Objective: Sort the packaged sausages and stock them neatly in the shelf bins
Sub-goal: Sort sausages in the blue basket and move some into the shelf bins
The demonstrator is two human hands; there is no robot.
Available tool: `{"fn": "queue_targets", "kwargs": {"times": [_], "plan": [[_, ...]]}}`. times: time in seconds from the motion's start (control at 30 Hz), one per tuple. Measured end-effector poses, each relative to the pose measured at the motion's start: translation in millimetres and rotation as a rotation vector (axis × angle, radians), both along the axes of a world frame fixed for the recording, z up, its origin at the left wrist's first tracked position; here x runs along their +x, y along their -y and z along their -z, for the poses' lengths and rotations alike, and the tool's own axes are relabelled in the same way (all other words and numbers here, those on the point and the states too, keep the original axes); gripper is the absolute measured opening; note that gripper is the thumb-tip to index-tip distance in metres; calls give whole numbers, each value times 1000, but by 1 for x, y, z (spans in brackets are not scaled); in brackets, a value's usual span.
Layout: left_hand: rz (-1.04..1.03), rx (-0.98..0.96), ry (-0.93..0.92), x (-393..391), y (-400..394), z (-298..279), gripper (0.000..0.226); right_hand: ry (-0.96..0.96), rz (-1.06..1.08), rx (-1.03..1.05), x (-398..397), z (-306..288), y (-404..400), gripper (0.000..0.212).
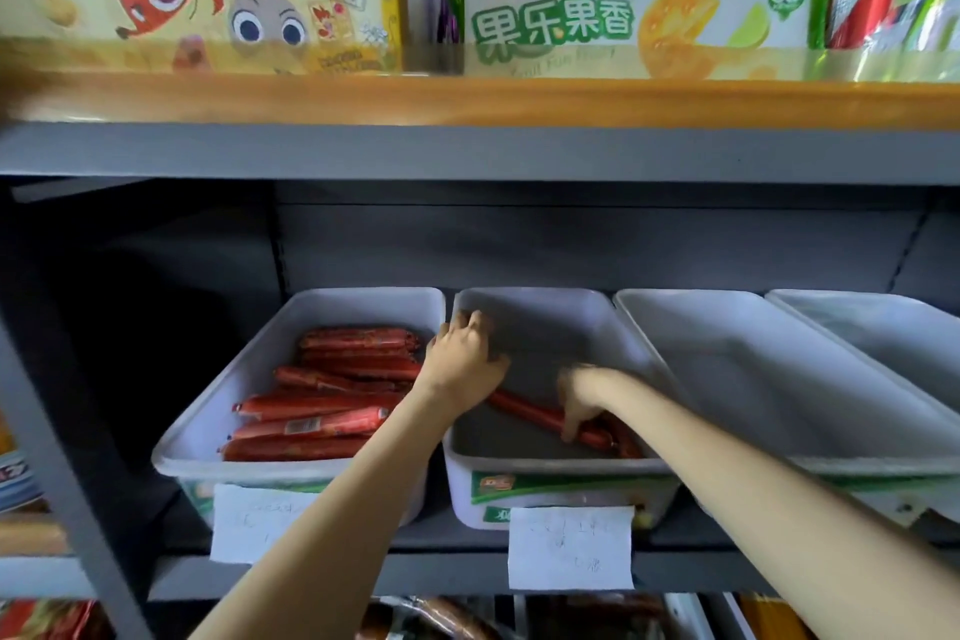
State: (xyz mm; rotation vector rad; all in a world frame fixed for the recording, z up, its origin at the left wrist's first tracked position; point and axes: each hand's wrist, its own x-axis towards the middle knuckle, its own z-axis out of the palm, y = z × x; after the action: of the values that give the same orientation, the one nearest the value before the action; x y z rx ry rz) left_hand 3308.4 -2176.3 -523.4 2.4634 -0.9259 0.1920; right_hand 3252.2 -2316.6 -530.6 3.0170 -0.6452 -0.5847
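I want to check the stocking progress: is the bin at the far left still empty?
No, the leftmost bin already holds a pile of red packaged sausages lying crosswise in it.

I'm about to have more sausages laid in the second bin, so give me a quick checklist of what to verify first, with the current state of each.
1. Second bin steadied: ok, the left hand grips its left wall near the back.
2. Sausages in that bin lying straight: not ok, they lie diagonally across the floor.
3. Right hand free for the next pack: not ok, its fingers are down on the sausages.
4. Space left in the second bin: ok, most of its floor is bare.
5. First bin stocked neatly: ok, its sausages lie roughly parallel in a stack.
6. Paper label matches the product: cannot tell, the writing is too faint.
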Motion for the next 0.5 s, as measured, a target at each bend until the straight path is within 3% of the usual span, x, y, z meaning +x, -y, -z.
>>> {"fn": "queue_targets", "kwargs": {"times": [0.2,0.33,0.4,0.5], "plan": [[-1,-22,-21,1,-1,0,43,-80,30,24,4,3,2,60],[-12,-25,-30,2,0,1,41,113,-44,80,3,6,-7,52],[-19,-32,-38,2,1,1,39,282,32,153,4,-1,-9,55],[-28,-98,-57,2,2,2,31,488,105,249,1,-30,1,30]]}}
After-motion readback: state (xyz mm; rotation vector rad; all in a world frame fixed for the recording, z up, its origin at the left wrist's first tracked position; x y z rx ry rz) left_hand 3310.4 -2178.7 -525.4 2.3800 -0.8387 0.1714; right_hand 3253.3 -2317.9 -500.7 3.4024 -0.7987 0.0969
